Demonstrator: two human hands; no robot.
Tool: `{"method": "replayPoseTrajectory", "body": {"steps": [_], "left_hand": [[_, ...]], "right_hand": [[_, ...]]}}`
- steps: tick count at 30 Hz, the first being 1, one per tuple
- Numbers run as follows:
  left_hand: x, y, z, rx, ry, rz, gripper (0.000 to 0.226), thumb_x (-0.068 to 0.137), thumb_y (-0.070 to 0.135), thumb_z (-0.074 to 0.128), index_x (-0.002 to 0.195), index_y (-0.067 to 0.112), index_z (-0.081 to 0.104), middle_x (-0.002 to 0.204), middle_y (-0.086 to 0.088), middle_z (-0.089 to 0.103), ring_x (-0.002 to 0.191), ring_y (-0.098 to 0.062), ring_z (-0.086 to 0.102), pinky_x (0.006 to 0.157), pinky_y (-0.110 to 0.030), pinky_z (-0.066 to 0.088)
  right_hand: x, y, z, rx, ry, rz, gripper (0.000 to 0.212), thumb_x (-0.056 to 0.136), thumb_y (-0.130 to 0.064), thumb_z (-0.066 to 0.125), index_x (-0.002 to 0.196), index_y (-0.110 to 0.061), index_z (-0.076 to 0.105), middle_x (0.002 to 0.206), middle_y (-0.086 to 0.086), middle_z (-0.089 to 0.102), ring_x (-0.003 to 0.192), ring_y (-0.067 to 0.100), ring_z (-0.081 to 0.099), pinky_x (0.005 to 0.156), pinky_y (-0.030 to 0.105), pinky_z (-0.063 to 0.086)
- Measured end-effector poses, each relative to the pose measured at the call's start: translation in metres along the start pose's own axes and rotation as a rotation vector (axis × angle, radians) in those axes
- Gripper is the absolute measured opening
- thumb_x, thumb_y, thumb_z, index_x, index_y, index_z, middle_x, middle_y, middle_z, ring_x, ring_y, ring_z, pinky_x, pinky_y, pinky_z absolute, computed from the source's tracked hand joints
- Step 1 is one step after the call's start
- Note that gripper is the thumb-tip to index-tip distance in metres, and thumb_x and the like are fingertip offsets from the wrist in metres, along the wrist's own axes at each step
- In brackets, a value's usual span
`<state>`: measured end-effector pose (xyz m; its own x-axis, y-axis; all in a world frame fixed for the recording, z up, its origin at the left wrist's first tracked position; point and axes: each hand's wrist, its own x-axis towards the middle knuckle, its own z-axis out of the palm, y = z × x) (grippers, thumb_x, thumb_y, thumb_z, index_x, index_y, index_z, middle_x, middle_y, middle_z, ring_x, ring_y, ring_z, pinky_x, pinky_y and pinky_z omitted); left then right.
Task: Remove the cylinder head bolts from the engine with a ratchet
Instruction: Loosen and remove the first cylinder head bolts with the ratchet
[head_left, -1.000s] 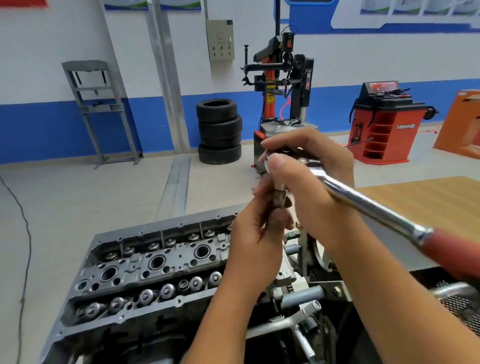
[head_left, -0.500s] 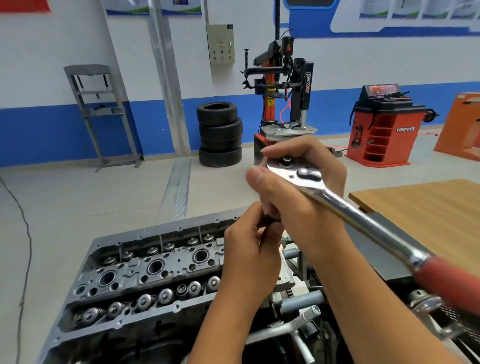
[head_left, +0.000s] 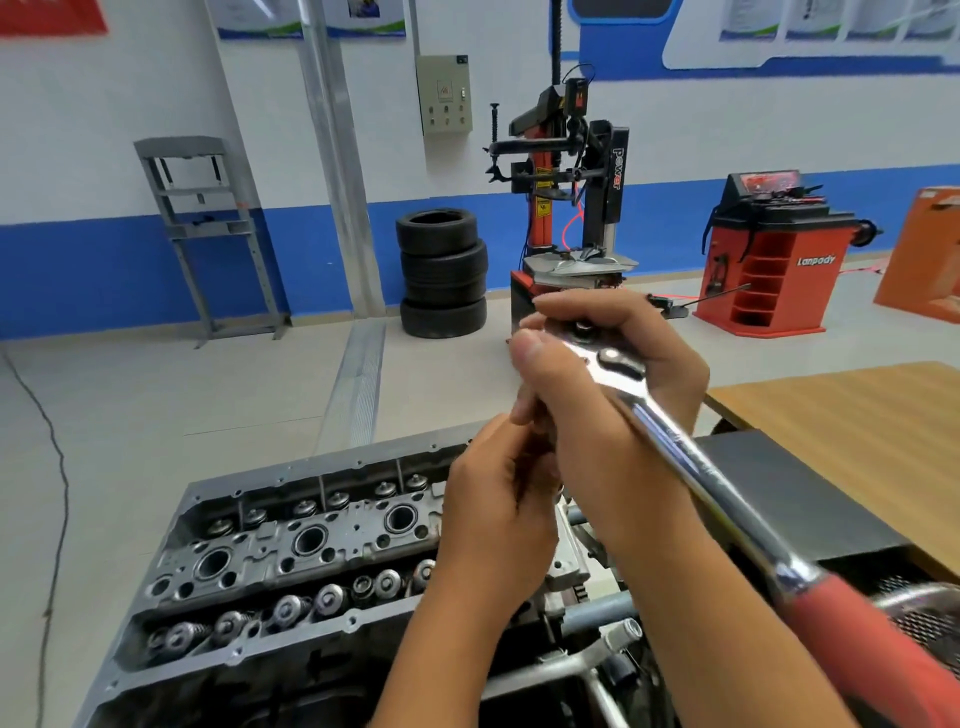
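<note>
The ratchet (head_left: 675, 447) head is gripped by the right hand (head_left: 613, 395); something hidden beneath is pinched by the left hand (head_left: 498, 519), above the engine (head_left: 291, 561).

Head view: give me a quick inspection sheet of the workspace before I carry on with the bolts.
Surface: wooden table at right.
Job's things: cylinder head exposed; ratchet raised above it.
Clutter: nothing seen.
Hands: right hand grips the ratchet's head; left hand is curled beneath it, contents hidden.
Cables: black cable on floor at left.
Surroundings: stacked tyres, tyre changer, red wheel balancer.
</note>
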<state>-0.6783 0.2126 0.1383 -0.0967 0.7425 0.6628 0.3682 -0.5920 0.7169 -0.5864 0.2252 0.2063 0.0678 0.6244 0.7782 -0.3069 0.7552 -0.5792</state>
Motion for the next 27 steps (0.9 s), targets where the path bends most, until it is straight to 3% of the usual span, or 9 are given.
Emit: {"method": "replayPoseTrajectory", "body": {"steps": [3, 7, 10, 14, 16, 18, 20, 23, 27], "left_hand": [[-0.001, -0.004, -0.001, 0.031, -0.008, 0.038, 0.02, 0.098, 0.025, 0.05, 0.083, 0.037, 0.053, 0.079, 0.008, 0.055, 0.069, -0.019, 0.053, 0.058, -0.034, 0.044], [0.002, -0.009, 0.005, 0.128, -0.119, 0.021, 0.011, 0.103, 0.036, 0.043, 0.097, 0.031, 0.05, 0.078, 0.011, 0.059, 0.068, -0.015, 0.056, 0.059, -0.037, 0.044], [0.001, -0.007, 0.014, 0.082, -0.092, -0.012, 0.011, 0.102, 0.029, 0.043, 0.101, 0.037, 0.051, 0.079, 0.007, 0.064, 0.07, -0.018, 0.061, 0.064, -0.038, 0.051], [-0.004, -0.007, 0.018, -0.012, -0.023, -0.017, 0.018, 0.101, 0.035, 0.043, 0.091, 0.043, 0.055, 0.071, 0.014, 0.057, 0.061, -0.009, 0.051, 0.056, -0.023, 0.039], [-0.006, -0.006, 0.019, -0.007, 0.009, -0.029, 0.021, 0.099, 0.029, 0.044, 0.085, 0.04, 0.054, 0.066, 0.021, 0.053, 0.057, -0.003, 0.048, 0.055, -0.014, 0.035], [-0.007, -0.009, 0.018, -0.006, -0.001, -0.033, 0.017, 0.101, 0.026, 0.046, 0.096, 0.023, 0.061, 0.07, 0.018, 0.057, 0.057, -0.005, 0.05, 0.053, -0.018, 0.038], [-0.005, -0.011, 0.011, -0.033, -0.07, -0.024, 0.036, 0.103, 0.043, 0.047, 0.1, 0.009, 0.059, 0.077, 0.0, 0.062, 0.06, -0.012, 0.05, 0.055, -0.033, 0.043], [0.0, -0.011, 0.001, -0.074, -0.206, -0.038, 0.057, 0.099, 0.064, 0.047, 0.098, 0.007, 0.057, 0.085, -0.017, 0.062, 0.064, -0.018, 0.047, 0.061, -0.041, 0.043], [-0.001, -0.014, 0.001, -0.034, -0.17, -0.035, 0.037, 0.097, 0.055, 0.047, 0.097, 0.02, 0.061, 0.082, -0.006, 0.065, 0.065, -0.019, 0.053, 0.062, -0.039, 0.046]], "right_hand": [[0.01, -0.004, -0.004, 0.075, -0.162, 0.065, 0.016, 0.075, -0.01, 0.075, 0.091, -0.007, 0.072, 0.075, 0.02, 0.066, 0.047, 0.032, 0.057, 0.05, 0.032, 0.046], [0.035, -0.001, -0.022, 0.611, -0.412, 0.409, 0.03, 0.058, -0.016, 0.079, 0.085, -0.005, 0.069, 0.075, 0.021, 0.063, 0.037, 0.018, 0.04, 0.044, 0.021, 0.028], [0.035, 0.003, -0.024, 0.674, -0.372, 0.441, 0.033, 0.054, -0.017, 0.077, 0.085, -0.006, 0.068, 0.072, 0.02, 0.062, 0.035, 0.017, 0.036, 0.042, 0.021, 0.023], [0.011, -0.001, -0.013, 0.317, -0.17, 0.17, 0.022, 0.073, -0.014, 0.069, 0.093, -0.004, 0.069, 0.082, 0.019, 0.069, 0.041, 0.027, 0.05, 0.046, 0.027, 0.04], [0.009, 0.0, -0.01, 0.178, -0.172, 0.053, 0.021, 0.077, -0.012, 0.07, 0.096, -0.002, 0.07, 0.085, 0.019, 0.071, 0.044, 0.03, 0.057, 0.049, 0.029, 0.047], [0.019, 0.002, -0.013, 0.259, -0.283, 0.116, 0.021, 0.075, -0.011, 0.069, 0.093, -0.002, 0.07, 0.084, 0.023, 0.069, 0.04, 0.029, 0.053, 0.046, 0.027, 0.044], [0.033, 0.006, -0.018, 0.525, -0.422, 0.277, 0.024, 0.067, -0.012, 0.073, 0.088, -0.002, 0.07, 0.079, 0.026, 0.065, 0.035, 0.023, 0.042, 0.041, 0.022, 0.034], [0.048, 0.013, -0.022, 0.821, -0.513, 0.464, 0.033, 0.06, -0.02, 0.084, 0.084, -0.002, 0.07, 0.071, 0.024, 0.061, 0.032, 0.019, 0.031, 0.04, 0.019, 0.019], [0.038, 0.016, -0.019, 0.713, -0.404, 0.36, 0.029, 0.063, -0.017, 0.077, 0.086, -0.004, 0.069, 0.073, 0.023, 0.063, 0.035, 0.017, 0.036, 0.04, 0.021, 0.024]]}}
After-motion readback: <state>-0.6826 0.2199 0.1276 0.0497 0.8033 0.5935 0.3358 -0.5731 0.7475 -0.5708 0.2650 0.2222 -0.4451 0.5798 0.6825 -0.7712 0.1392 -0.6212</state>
